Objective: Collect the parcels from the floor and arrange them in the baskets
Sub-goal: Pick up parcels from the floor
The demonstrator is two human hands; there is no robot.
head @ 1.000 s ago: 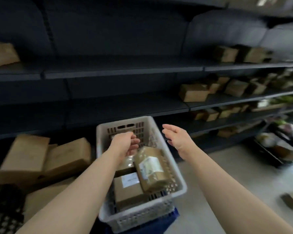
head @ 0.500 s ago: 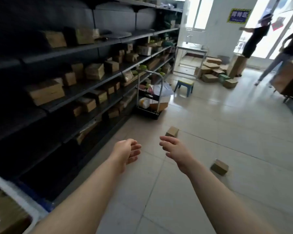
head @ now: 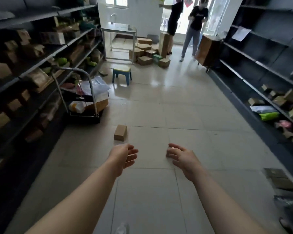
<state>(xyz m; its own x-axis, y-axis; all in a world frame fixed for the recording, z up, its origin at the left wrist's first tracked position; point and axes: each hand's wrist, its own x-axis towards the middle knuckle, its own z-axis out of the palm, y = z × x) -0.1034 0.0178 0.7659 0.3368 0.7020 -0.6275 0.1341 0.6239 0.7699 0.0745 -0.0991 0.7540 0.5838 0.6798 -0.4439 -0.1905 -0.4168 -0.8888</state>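
A pale tiled floor (head: pixel 184 115) ran down the aisle between two runs of dark metal shelving. The left run (head: pixel 46 59) was crowded with brown cardboard boxes and green bags, and the right run (head: pixel 269 46) carried a few packets on its lower shelves. At the far end stood a white metal-framed desk (head: pixel 118 30), with a heap of brown cardboard cartons (head: pixel 145 53) on the floor just beside it. Near a brown wooden cabinet (head: pixel 208 51), two people, one in a dark dress (head: pixel 174 16) and one in a black top and jeans (head: pixel 195 22), stood in the bright doorway. A black platform trolley with a steel handle (head: pixel 85 117), loaded with bags and cartons, was parked against the left shelving, and a small blue plastic stool (head: pixel 122 73) stood beyond it. Both bare forearms reached forward over the tiles. The left hand (head: pixel 123 157) and the right hand (head: pixel 184 157) were held apart, fingers loosely spread, gripping nothing. A small brown cardboard parcel (head: pixel 120 132) lay on the floor just ahead of the left hand, not touched by it. A brownish edge (head: pixel 167 155) at the right fingertips was possibly a second parcel, mostly hidden behind the hand.
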